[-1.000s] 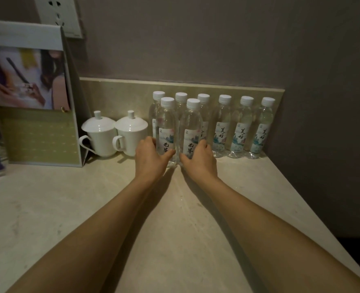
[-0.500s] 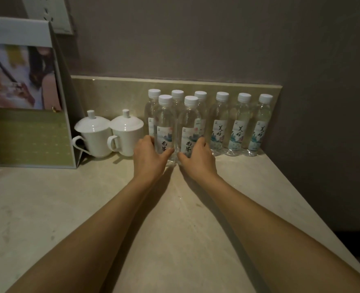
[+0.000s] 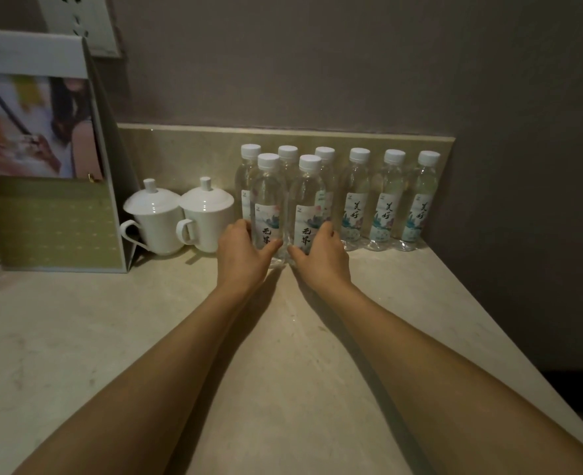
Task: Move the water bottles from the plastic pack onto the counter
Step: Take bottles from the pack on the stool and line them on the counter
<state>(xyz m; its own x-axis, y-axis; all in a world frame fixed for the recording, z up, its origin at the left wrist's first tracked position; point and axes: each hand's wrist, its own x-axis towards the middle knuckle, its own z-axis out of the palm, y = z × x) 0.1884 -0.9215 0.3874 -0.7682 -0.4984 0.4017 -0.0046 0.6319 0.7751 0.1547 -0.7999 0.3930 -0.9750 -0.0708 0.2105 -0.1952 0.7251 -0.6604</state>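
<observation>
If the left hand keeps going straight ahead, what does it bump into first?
The left hand already grips the front left water bottle. Pushed on, that bottle would probably meet the back-row bottle right behind it, though depth is hard to judge.

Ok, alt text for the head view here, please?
Two hands, left hand and right hand, each grip a front water bottle on a beige counter; six more bottles stand behind, two lidded white cups left.

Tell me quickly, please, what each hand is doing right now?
Left hand: grips the front-left water bottle.
Right hand: grips the front-right water bottle.
</observation>
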